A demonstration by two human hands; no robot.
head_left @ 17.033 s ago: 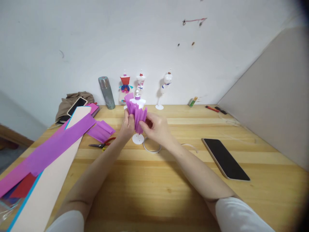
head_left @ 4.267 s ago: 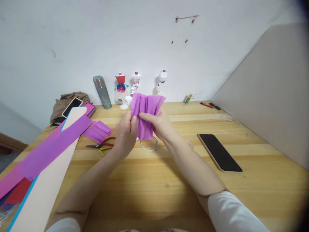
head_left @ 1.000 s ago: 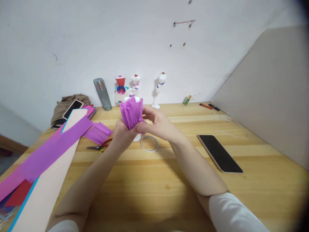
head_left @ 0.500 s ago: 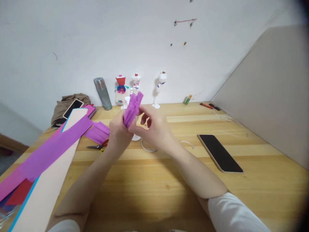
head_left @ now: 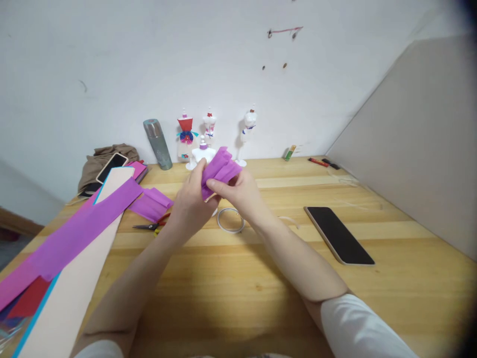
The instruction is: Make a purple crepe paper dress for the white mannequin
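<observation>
A pleated piece of purple crepe paper (head_left: 222, 168) is held up between both hands over the middle of the table. My left hand (head_left: 192, 199) is closed round its lower left part. With the thumb on the front, my right hand (head_left: 240, 194) pinches the paper's right side; its other fingers are mostly hidden behind. Just behind the hands stands a small white dress-form figure (head_left: 203, 153) with a purple band at its neck. A roll of narrow white tape (head_left: 231, 229) lies below my right hand. Scissors (head_left: 149, 226) lie left of my left wrist, their handles partly covered.
Purple crepe strips (head_left: 85, 228) and pale card (head_left: 89, 273) cover the left side. Decorated dress forms (head_left: 186, 125), a flask (head_left: 158, 144) and a glue stick (head_left: 289, 152) stand along the wall. A phone (head_left: 339, 234) lies at right.
My right hand has come onto the crepe paper and taken hold of its right side. The paper has fanned out wider and tilted rightward; the dress form behind shows more.
</observation>
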